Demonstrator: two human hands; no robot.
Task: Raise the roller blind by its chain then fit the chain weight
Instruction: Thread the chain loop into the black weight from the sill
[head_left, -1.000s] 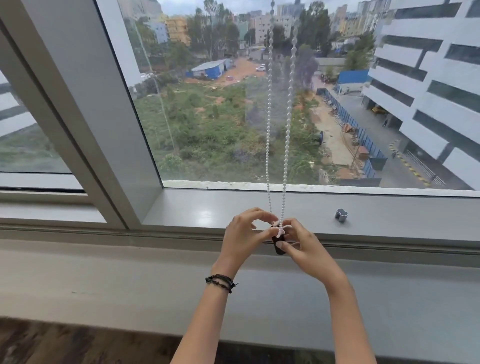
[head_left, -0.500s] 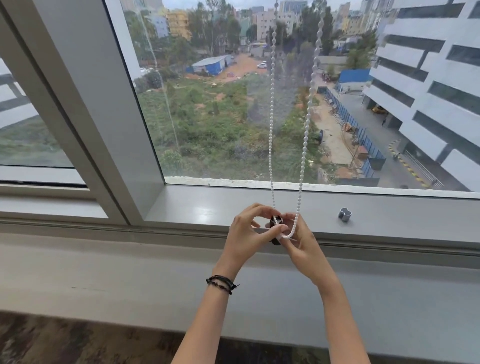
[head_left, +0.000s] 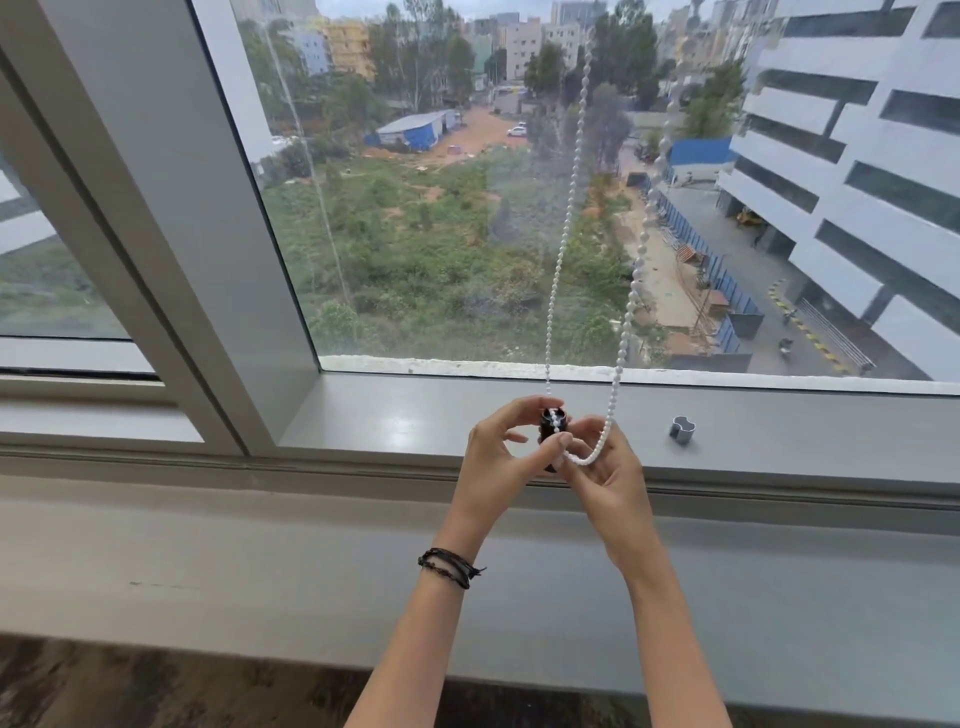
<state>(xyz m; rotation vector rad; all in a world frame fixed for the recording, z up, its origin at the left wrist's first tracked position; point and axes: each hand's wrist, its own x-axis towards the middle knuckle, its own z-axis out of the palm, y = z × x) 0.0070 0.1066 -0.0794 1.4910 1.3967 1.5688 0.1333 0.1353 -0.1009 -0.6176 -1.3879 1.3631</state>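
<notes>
A white bead chain (head_left: 558, 270) hangs in two strands in front of the window and loops at the bottom between my hands. My left hand (head_left: 496, 462) pinches a small dark chain weight (head_left: 549, 425) just above the sill, with the left strand lying across its top. My right hand (head_left: 605, 475) holds the bottom loop of the chain against its fingers, right beside the weight. The blind itself is out of view above.
A small grey metal piece (head_left: 682, 430) stands on the grey window sill (head_left: 395, 426) to the right of my hands. A slanted window frame post (head_left: 171, 208) rises at the left. Below the sill runs a wide grey ledge (head_left: 260, 561).
The two chain strands have spread apart, the right one swinging outward. My hands have risen slightly and the weight now shows between the fingers of my left hand.
</notes>
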